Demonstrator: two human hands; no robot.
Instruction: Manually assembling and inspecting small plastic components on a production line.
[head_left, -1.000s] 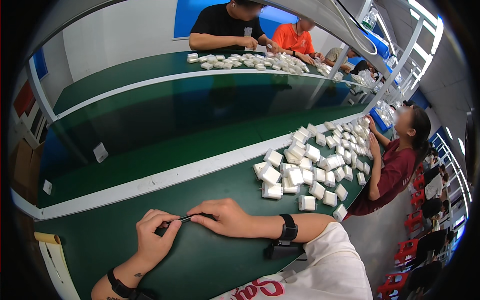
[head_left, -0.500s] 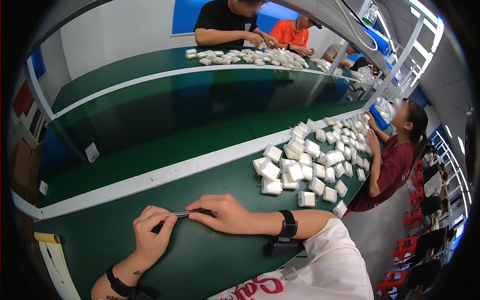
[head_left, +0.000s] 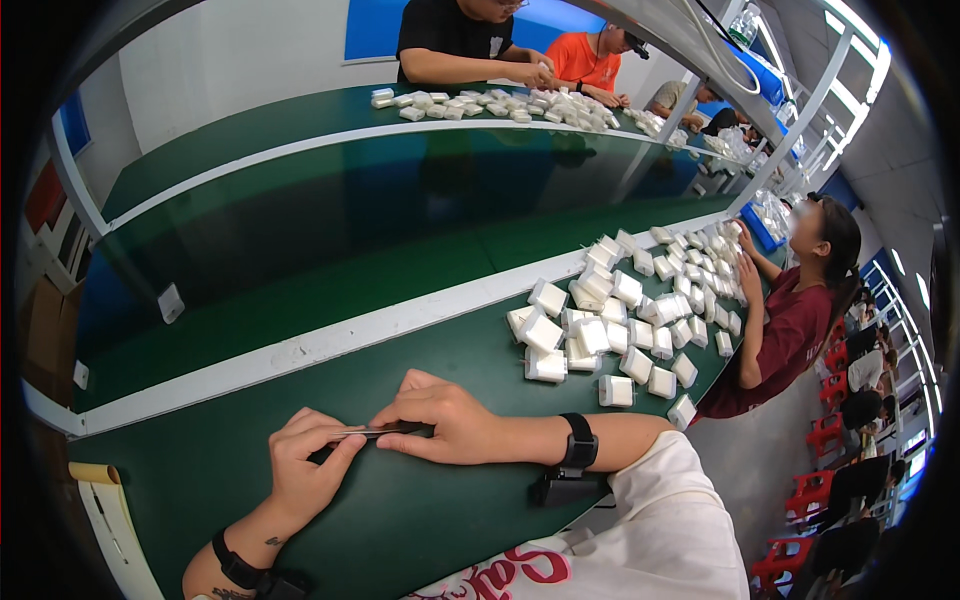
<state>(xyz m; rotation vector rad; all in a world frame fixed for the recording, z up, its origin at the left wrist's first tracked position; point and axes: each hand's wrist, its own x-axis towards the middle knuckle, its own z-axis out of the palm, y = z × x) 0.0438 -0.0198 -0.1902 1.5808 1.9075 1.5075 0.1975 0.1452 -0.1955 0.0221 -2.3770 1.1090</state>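
Both my hands are over the green tabletop, close together and pinching one thin metal tool that looks like tweezers (head_left: 376, 432). My left hand (head_left: 305, 468) has its thumb and fingers closed on the left end. The right end is between the thumb and bent fingers of my right hand (head_left: 448, 422), partly hidden by them. The tool is held nearly level. To the right of my right hand is a spread of white, block-shaped pieces (head_left: 592, 337) that look like plug adapters; neither hand touches them.
A notepad (head_left: 115, 530) with a pen on it lies at the left. A pale metal rail (head_left: 300, 352) borders my tabletop. On the right, a person in dark red (head_left: 790, 325) has hands at the pile. Across the bench, people sit behind more white blocks (head_left: 480, 105).
My hands stay in nearly the same place; the tool looks darker and slightly turned. My right index finger is raised a little. Across the bench, the person in black has moved their hands.
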